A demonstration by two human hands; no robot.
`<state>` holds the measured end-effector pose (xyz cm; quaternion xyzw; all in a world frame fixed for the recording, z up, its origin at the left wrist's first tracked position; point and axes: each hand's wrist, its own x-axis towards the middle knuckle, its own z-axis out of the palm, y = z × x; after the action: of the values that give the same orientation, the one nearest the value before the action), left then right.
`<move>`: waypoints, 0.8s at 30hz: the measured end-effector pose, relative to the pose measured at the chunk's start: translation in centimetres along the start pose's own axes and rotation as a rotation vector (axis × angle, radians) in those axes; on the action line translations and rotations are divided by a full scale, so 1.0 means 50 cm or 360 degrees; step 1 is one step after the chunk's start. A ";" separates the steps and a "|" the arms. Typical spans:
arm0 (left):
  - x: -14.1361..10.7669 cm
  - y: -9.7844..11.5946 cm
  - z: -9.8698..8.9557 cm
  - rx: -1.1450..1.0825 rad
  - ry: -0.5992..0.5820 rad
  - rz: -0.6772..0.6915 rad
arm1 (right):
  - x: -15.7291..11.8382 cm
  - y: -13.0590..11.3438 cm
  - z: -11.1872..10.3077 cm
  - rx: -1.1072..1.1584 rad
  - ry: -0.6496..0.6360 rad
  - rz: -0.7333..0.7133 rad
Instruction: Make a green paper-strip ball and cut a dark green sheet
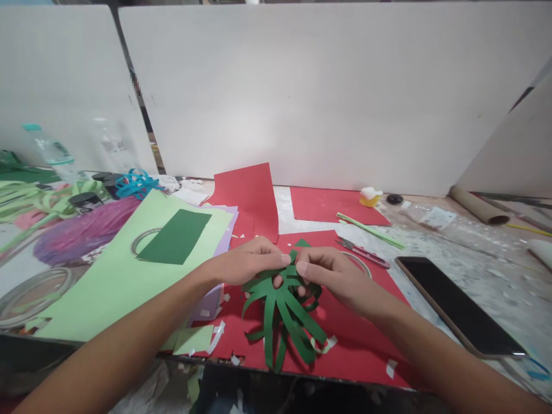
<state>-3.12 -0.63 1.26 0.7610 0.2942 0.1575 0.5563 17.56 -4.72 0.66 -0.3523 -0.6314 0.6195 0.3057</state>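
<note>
A dark green paper cut-out (278,302) with long curling strips hangs between my two hands above the red paper (366,339). My left hand (254,259) pinches its upper left edge, thumb on top. My right hand (330,270) closes thumb and finger on the upper right part. A fingertip shows through a hole in the middle of the cut-out. Just beyond my right hand lie thread snips (364,252) and a tape roll (365,265), partly hidden by the hand.
Light green sheets (107,287) with a dark green rectangle (176,237) lie left. A smartphone (457,305) rests right. Behind are red sheets (250,195), green strips (371,230), a cardboard tube (478,204) and a white panel (302,98). Bottles (54,149) stand far left.
</note>
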 end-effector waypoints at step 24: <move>0.006 -0.011 0.002 0.0004 -0.0057 0.0008 | 0.001 -0.001 0.004 -0.0049 -0.0031 0.0072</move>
<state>-3.00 -0.42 0.69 0.7651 0.2825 0.1448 0.5602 17.36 -4.78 0.68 -0.3651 -0.6358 0.6198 0.2799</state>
